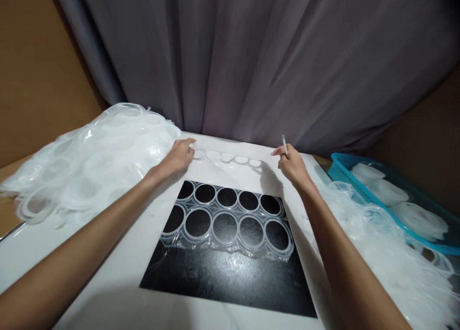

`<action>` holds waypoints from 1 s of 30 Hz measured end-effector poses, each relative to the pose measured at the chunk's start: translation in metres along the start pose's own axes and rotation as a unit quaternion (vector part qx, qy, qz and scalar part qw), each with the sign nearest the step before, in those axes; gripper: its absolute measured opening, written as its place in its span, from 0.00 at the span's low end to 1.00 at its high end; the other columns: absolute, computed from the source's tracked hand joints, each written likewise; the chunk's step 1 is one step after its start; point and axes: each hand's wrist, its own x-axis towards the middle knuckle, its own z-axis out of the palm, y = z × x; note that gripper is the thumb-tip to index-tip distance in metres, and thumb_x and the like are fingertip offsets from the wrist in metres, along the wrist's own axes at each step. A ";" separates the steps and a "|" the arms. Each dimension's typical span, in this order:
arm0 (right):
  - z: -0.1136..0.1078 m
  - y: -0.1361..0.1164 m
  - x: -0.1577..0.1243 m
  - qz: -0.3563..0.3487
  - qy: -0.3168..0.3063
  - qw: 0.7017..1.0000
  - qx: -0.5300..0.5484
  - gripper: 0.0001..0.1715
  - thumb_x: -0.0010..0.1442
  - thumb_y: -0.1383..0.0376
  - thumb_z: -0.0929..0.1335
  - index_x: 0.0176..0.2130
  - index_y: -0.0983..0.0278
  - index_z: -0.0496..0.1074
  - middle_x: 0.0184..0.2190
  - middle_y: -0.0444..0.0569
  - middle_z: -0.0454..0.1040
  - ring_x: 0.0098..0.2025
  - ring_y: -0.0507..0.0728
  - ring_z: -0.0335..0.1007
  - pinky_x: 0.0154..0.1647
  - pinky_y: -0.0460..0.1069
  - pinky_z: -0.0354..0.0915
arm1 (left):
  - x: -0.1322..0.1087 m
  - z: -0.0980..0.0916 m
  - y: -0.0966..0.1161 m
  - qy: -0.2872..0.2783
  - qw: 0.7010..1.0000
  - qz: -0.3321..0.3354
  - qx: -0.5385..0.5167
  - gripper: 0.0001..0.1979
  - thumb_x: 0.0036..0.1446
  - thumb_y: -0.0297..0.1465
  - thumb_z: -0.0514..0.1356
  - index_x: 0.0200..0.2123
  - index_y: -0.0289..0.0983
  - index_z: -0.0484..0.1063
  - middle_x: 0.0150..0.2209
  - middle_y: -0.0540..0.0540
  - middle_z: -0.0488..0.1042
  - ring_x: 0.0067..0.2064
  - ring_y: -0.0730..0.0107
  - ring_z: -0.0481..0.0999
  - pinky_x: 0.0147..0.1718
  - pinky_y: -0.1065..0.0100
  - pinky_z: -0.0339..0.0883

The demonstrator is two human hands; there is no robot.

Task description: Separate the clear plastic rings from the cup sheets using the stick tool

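My left hand (181, 156) is at the far side of the white table, its fingers pinched at the left end of a clear plastic strip with ring-shaped holes (233, 159). To the right, my right hand (292, 164) is closed around a thin, pen-like white stick (284, 143), its index finger pointing toward the strip's right end without clearly touching it. Nearer to me, a clear plastic sheet of joined rings (223, 209) lies flat in two rows on a black board (226, 282). Most of the stick is hidden in my fingers.
A large heap of clear plastic ring sheets (108, 152) covers the left side. Loose plastic scraps (381, 243) pile up on the right, against a blue basket (377, 198) holding stacked white discs (417, 217). A grey curtain (244, 61) hangs behind the white table (118, 277).
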 end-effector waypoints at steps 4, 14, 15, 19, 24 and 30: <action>0.009 -0.003 -0.004 0.028 -0.036 0.999 -0.022 0.18 0.70 0.59 0.58 0.48 0.60 0.73 0.34 0.53 0.80 0.35 0.63 0.76 0.42 0.56 0.67 | -0.007 0.013 -0.005 -0.017 0.999 0.000 0.051 0.21 0.69 0.39 0.63 0.61 0.39 0.70 0.64 0.39 0.68 0.64 0.49 0.70 0.62 0.41 0.65; 0.007 -0.024 -0.012 -0.005 -0.247 0.967 -0.065 0.15 0.68 0.56 0.67 0.35 0.61 0.78 0.31 0.50 0.82 0.35 0.60 0.76 0.38 0.51 0.68 | -0.002 -0.001 0.007 -0.082 0.990 0.039 0.107 0.19 0.69 0.38 0.64 0.58 0.38 0.71 0.62 0.39 0.69 0.60 0.51 0.72 0.59 0.44 0.69; 0.008 -0.028 -0.014 -0.013 -0.258 0.964 -0.066 0.15 0.68 0.55 0.67 0.37 0.60 0.79 0.33 0.50 0.83 0.36 0.60 0.77 0.39 0.51 0.68 | -0.003 0.000 0.010 -0.108 0.987 0.054 0.106 0.18 0.68 0.38 0.64 0.56 0.37 0.72 0.60 0.39 0.71 0.59 0.52 0.73 0.58 0.44 0.69; 0.014 -0.044 -0.022 -0.042 -0.267 0.959 -0.080 0.18 0.71 0.52 0.65 0.52 0.56 0.79 0.45 0.51 0.84 0.47 0.64 0.78 0.45 0.54 0.69 | -0.013 0.011 0.020 -0.219 0.967 0.104 0.081 0.16 0.68 0.39 0.65 0.53 0.36 0.74 0.53 0.42 0.76 0.51 0.58 0.78 0.51 0.51 0.75; 0.022 -0.047 -0.026 -0.048 -0.264 0.957 -0.106 0.23 0.73 0.52 0.64 0.63 0.50 0.72 0.57 0.50 0.80 0.55 0.67 0.76 0.51 0.56 0.68 | -0.025 0.021 0.030 -0.258 0.956 0.126 0.061 0.20 0.70 0.42 0.62 0.60 0.38 0.70 0.55 0.40 0.74 0.53 0.56 0.77 0.54 0.49 0.73; 0.033 -0.042 -0.029 -0.016 -0.231 0.962 -0.143 0.43 0.72 0.51 0.63 0.78 0.55 0.44 0.52 0.54 0.82 0.50 0.66 0.78 0.48 0.55 0.66 | -0.029 0.024 0.033 -0.249 0.958 0.117 0.085 0.29 0.71 0.46 0.58 0.68 0.40 0.63 0.62 0.38 0.70 0.62 0.48 0.71 0.61 0.41 0.63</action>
